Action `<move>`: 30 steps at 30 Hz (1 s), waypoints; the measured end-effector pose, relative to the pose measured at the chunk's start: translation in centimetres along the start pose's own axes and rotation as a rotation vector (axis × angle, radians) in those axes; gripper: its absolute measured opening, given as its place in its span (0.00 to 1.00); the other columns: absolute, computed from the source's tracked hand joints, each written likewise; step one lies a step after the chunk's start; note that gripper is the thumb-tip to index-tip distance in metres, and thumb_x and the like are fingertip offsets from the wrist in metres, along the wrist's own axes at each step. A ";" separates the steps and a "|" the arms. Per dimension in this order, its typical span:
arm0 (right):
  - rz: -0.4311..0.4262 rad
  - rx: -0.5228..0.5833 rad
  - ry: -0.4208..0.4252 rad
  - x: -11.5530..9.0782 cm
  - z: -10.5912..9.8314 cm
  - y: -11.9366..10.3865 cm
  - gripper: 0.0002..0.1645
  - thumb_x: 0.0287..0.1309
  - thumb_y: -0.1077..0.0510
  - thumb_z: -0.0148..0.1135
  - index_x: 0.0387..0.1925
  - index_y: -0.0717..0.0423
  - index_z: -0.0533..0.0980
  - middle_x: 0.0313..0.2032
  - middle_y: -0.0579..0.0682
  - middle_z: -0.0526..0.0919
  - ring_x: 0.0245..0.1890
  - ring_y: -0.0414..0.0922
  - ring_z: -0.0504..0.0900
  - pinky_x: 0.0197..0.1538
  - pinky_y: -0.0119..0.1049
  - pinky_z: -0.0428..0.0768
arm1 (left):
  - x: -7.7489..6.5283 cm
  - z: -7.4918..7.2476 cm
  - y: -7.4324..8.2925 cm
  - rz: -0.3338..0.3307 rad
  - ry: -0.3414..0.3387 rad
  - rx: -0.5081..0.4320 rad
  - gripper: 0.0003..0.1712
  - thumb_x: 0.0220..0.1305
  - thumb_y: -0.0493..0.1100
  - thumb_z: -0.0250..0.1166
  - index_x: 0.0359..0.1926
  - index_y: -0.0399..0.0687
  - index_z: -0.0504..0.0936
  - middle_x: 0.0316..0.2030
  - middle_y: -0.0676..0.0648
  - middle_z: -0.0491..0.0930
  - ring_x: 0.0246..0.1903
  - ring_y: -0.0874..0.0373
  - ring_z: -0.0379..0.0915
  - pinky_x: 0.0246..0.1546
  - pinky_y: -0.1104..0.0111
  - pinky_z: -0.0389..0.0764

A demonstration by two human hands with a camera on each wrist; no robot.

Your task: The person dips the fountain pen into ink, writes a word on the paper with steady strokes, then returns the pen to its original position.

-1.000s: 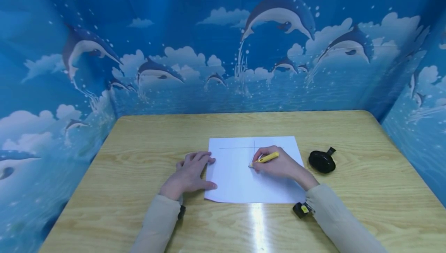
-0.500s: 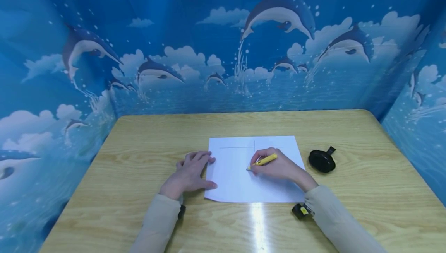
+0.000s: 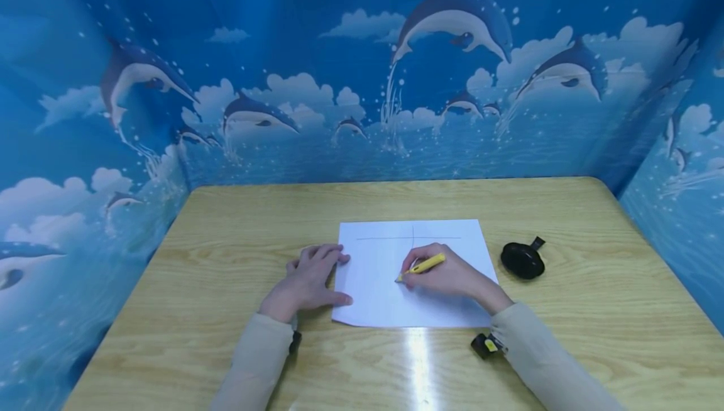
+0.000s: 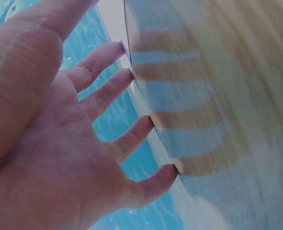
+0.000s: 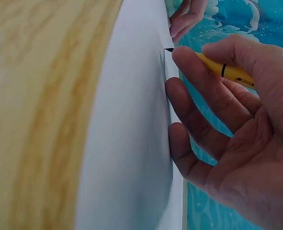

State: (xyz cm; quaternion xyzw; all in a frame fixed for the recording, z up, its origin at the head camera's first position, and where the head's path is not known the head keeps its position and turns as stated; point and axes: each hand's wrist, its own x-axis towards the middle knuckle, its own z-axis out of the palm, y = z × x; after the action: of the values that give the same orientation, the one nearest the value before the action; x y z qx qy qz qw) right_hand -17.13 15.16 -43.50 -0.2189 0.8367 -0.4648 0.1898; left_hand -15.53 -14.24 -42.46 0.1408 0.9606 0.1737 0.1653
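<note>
A white sheet of paper (image 3: 367,285) lies on the wooden table, with a long thin horizontal line and a vertical line crossing it near its top. My right hand (image 3: 441,271) pinches a yellow pen (image 3: 428,264) between thumb and fingers, its dark nib meeting the paper around the middle of the sheet. In the right wrist view the other fingers (image 5: 194,120) rest against the paper below the pen (image 5: 235,75). My left hand (image 3: 308,279) spreads over the sheet's left edge, thumb tip on the paper. The left wrist view shows its fingertips (image 4: 163,179) touching down, fingers apart.
A black oval object with a short tab (image 3: 523,261) lies to the right of the paper. A blue curtain with dolphins (image 3: 351,71) stands behind the table (image 3: 249,222) and along both sides. Light glares off the tabletop in front of the sheet.
My right hand and the pen have slid down and to the left over the paper, with the nib staying at the sheet. The left hand has kept its place.
</note>
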 end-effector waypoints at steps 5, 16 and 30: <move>0.003 -0.010 -0.013 0.0 0.4 -0.2 0.03 0.62 0.55 0.71 0.35 0.50 0.84 0.26 0.45 0.88 0.19 0.35 0.66 0.25 0.26 0.66 | 0.1 0.0 0.1 -0.007 0.000 0.003 0.44 0.56 0.61 0.76 0.71 0.57 0.72 0.79 0.49 0.58 0.77 0.34 0.47 0.68 0.28 0.55; -0.008 0.006 -0.027 -0.1 1.3 -0.4 0.05 0.59 0.56 0.73 0.34 0.52 0.84 0.26 0.47 0.87 0.20 0.34 0.67 0.25 0.26 0.65 | 0.1 0.1 0.1 -0.012 -0.007 0.011 0.44 0.56 0.61 0.76 0.71 0.57 0.72 0.79 0.49 0.58 0.77 0.34 0.48 0.68 0.27 0.55; -0.053 0.020 -0.062 -0.1 1.8 -0.6 0.04 0.60 0.56 0.73 0.34 0.49 0.84 0.27 0.43 0.85 0.22 0.33 0.68 0.26 0.26 0.68 | 0.1 0.0 0.2 -0.013 -0.003 0.015 0.44 0.56 0.61 0.76 0.71 0.57 0.72 0.79 0.49 0.58 0.77 0.35 0.48 0.69 0.28 0.55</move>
State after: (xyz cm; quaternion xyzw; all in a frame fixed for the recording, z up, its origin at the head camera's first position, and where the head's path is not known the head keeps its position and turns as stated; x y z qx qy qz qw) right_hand -15.98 13.70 -43.82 -0.2534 0.8195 -0.4710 0.2057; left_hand -15.54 -14.05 -42.42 0.1358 0.9625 0.1651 0.1670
